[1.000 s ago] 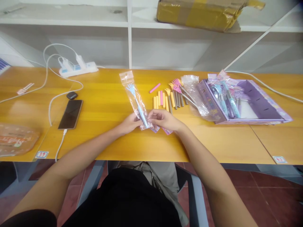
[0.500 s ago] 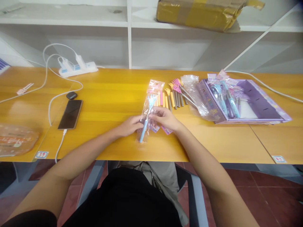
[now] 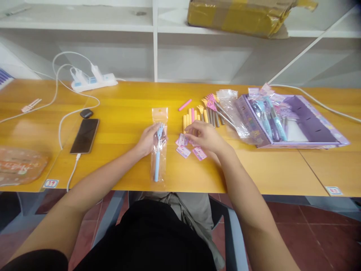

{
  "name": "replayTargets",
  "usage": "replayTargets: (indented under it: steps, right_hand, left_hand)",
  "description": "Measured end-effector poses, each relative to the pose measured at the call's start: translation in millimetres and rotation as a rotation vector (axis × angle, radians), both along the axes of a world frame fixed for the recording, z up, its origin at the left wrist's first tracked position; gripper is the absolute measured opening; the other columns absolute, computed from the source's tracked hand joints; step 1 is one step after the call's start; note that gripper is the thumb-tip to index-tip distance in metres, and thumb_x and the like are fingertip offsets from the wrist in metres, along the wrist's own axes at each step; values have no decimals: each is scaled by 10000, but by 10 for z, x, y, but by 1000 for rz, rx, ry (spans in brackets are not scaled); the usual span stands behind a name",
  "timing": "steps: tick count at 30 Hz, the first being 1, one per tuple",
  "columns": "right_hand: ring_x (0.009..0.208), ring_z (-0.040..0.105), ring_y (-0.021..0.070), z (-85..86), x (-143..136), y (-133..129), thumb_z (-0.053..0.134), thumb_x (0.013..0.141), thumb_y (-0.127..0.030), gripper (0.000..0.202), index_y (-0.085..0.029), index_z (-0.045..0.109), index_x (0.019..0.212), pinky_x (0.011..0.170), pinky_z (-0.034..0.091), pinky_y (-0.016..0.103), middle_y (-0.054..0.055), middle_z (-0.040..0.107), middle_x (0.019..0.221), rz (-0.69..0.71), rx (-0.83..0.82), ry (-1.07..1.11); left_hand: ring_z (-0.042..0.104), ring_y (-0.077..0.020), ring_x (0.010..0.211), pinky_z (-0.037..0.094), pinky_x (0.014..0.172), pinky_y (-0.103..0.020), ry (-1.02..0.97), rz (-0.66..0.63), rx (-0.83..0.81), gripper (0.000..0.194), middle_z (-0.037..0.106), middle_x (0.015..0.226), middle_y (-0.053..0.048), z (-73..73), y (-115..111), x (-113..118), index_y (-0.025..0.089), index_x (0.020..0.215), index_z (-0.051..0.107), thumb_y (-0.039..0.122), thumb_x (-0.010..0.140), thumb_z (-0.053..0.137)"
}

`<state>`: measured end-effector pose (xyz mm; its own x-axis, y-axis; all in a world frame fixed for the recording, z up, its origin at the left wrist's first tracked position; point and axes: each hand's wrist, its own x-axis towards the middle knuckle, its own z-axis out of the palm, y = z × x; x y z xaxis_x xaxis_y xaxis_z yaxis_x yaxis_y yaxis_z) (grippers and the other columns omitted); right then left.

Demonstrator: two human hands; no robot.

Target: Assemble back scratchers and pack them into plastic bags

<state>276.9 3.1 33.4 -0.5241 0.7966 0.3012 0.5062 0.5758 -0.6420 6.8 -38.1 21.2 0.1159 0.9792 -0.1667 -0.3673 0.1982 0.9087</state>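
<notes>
My left hand [image 3: 148, 140] has its fingers pinching the side of a clear bag [image 3: 160, 114] near its upper part; the bag holds a light-blue scratcher [image 3: 157, 162], claw head toward the desk's far edge and handle toward its near edge. The bag is over the middle stretch of the desk [image 3: 124, 113], its lower end close to the near edge; from here I can't tell whether that end touches the wood. My right hand [image 3: 207, 136] is over a small group of pink-and-purple printed cards [image 3: 183, 151], fingers bent with the tips close together; I can't tell whether they pinch a card. Just beyond those fingers, toward the far edge, I see a row of yellow and pink tubes [image 3: 189, 117], then metal rods with yellow and pink claw heads [image 3: 211, 105]. Farther right, a pile of clear plastic wrappers [image 3: 231, 109] lies against a purple box [image 3: 324, 128], which holds bagged blue and purple pieces [image 3: 278, 124]. Toward the desk's left end I have a dark phone [image 3: 85, 135] on a white cable, with a white power strip [image 3: 96, 84] by the far edge.
</notes>
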Motion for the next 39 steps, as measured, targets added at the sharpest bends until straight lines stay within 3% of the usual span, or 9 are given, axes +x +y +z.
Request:
replayTargets:
  steps: [6, 13, 16, 20, 23, 26, 28, 33, 39]
  right_hand:
    - [839, 670, 238, -164, 38, 53, 897, 880, -398, 407, -235, 813, 1244, 830, 544, 400, 78, 667, 1022, 49, 11, -153]
    - [853, 647, 218, -203, 5, 68, 944, 828, -343, 323, -225, 813, 1099, 818, 540, 376, 63, 639, 1020, 54, -15, -129]
    - [827, 615, 200, -174, -23, 54, 965, 791, -338, 300, -217, 778, 992, 767, 518, 351, 52, 637, 987, 51, -63, -55]
    - [741, 571, 179, -92, -87, -18, 866, 895, -446, 277, -229, 695, 878, 674, 471, 329, 23, 631, 854, 37, -226, 133]
    - [691, 544, 178, -19, -152, -97, 815, 930, -554, 357, -252, 628, 889, 633, 461, 329, 6, 596, 783, -43, -335, 330]
    - [744, 572, 202, 26, -221, -179, 784, 940, -614, 392, -278, 585, 924, 672, 509, 360, 31, 602, 855, -150, -222, 504]
    - [809, 612, 224, 31, -260, -225, 763, 959, -588, 354, -285, 582, 933, 716, 548, 387, 62, 632, 938, -118, -129, 524]
    - [944, 686, 257, -24, -331, -261, 706, 989, -420, 160, -287, 665, 912, 815, 579, 421, 87, 743, 1043, 123, 17, 205]
    - [778, 649, 192, -91, -333, -213, 637, 1019, -285, 129, -258, 675, 899, 717, 498, 356, 83, 774, 1088, -7, 190, 56]
  left_hand:
    - [633, -124, 601, 531, 578, -261, -22, 31, -58, 436, 666, 729, 21, 12, -8, 5, 197, 921, 636, 514, 798, 908]
    - [609, -127, 588, 475, 533, -256, 123, -89, 43, 402, 672, 784, 28, -63, -44, -8, 225, 1141, 691, 490, 867, 819]
    - [623, -145, 661, 498, 614, -273, 190, -125, 74, 354, 695, 815, 8, -114, -40, -12, 207, 1083, 706, 490, 887, 787]
    - [620, -153, 768, 488, 718, -278, 287, -90, 139, 326, 706, 864, -11, -135, -32, -11, 178, 978, 731, 489, 896, 781]
    - [631, -161, 789, 488, 744, -285, 293, -93, 150, 341, 712, 901, -14, -120, -45, -6, 187, 1089, 753, 478, 914, 775]
    - [659, -175, 784, 506, 756, -301, 262, -112, 119, 393, 732, 910, -19, -101, -68, 2, 214, 1247, 722, 454, 938, 761]
    - [682, -188, 818, 519, 776, -311, 261, -119, 112, 388, 757, 947, -35, -92, -72, 7, 215, 1257, 712, 419, 931, 766]
    - [704, -234, 1146, 519, 1005, -345, 246, -124, 212, 367, 779, 1182, -66, -88, -42, 10, 216, 1204, 729, 273, 848, 798]
    - [674, -276, 1285, 515, 1093, -382, 199, -209, 256, 518, 761, 1309, -61, -49, -68, 12, 245, 1271, 717, 175, 762, 789]
